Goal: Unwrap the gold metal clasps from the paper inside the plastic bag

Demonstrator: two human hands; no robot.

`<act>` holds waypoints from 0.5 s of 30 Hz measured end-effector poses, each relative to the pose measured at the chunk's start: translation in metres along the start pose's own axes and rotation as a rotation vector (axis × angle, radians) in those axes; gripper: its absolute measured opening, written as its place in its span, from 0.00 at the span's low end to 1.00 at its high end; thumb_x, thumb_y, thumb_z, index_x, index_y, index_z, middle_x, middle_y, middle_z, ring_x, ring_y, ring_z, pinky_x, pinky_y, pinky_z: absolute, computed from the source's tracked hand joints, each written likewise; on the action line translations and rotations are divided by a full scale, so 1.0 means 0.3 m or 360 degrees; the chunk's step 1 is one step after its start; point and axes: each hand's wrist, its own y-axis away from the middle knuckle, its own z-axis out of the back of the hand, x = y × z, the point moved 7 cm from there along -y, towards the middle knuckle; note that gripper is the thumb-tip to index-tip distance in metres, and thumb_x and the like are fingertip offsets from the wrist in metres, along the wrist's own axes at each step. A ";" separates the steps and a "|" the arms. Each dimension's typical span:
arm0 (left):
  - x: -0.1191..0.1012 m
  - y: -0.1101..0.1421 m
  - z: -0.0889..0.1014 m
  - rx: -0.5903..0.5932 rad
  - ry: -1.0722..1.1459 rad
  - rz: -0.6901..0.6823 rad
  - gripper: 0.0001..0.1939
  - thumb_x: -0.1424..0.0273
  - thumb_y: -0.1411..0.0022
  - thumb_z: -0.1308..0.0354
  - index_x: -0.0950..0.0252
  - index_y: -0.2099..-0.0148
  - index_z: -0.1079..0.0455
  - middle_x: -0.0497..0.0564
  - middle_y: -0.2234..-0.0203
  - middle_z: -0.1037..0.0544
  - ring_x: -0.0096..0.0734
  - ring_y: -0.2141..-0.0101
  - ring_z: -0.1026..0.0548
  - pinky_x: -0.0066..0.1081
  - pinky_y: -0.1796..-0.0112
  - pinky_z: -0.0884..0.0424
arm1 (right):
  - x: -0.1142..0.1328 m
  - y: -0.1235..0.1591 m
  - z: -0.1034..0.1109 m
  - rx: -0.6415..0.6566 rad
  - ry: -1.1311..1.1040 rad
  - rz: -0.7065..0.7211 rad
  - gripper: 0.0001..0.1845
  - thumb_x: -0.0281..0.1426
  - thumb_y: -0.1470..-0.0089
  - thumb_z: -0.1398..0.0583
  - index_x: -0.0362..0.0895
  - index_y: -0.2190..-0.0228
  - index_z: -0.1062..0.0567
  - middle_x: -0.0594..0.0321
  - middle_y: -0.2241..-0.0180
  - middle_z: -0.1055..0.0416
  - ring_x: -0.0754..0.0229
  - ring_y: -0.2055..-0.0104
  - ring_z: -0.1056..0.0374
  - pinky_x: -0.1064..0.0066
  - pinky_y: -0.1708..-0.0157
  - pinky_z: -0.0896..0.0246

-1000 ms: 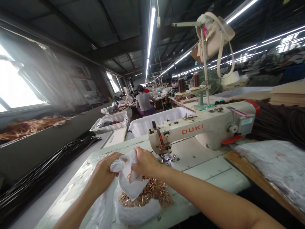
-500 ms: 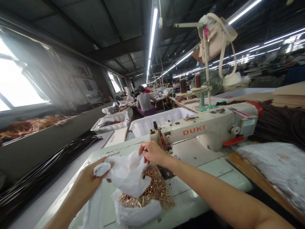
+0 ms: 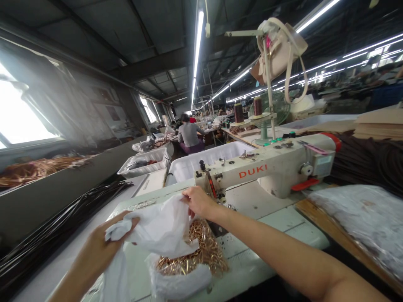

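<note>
Between my two hands a thin white plastic bag [image 3: 160,228] is stretched out. My left hand [image 3: 116,230] is closed on a bunched end of it, and some of the white sheet hangs below that hand. At the other end my right hand [image 3: 197,201] pinches the bag's edge in front of the sewing machine's needle area. Just below lies a clear bag of gold-coloured metal fittings [image 3: 204,247], its near side folded over in white. The white bag partly covers these fittings, so their exact kind is hard to make out.
A DUKI sewing machine [image 3: 252,172] stands behind my right hand. Thread spools [image 3: 238,113] and a hanging beige handbag [image 3: 277,52] rise beyond it. Dark strips [image 3: 56,226] lie left, a plastic-wrapped bundle [image 3: 362,226] right. A seated person [image 3: 190,134] is farther off.
My left hand has moved left and slightly down, pulling the white bag wider. My right hand keeps its pinch in nearly the same place. The view has shifted slightly.
</note>
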 end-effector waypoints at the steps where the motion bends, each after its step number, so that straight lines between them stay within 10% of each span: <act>1: 0.006 -0.001 0.011 -0.0026 -0.0013 0.0011 0.25 0.50 0.49 0.40 0.62 0.56 0.28 0.47 0.61 0.21 0.42 0.59 0.26 0.27 0.60 0.32 | 0.015 -0.006 0.012 0.0012 -0.0003 0.0016 0.14 0.29 0.41 0.48 0.39 0.75 0.29 0.65 0.83 0.33 0.65 0.83 0.34 0.80 0.84 0.43; 15: -0.011 0.016 0.066 -0.0410 0.0248 0.0421 0.35 0.47 0.63 0.35 0.65 0.55 0.27 0.52 0.57 0.21 0.48 0.51 0.28 0.36 0.49 0.37 | 0.119 -0.036 0.097 -0.0119 0.0112 0.0175 0.09 0.28 0.44 0.42 0.39 0.75 0.28 0.61 0.71 0.27 0.70 0.81 0.34 0.80 0.79 0.43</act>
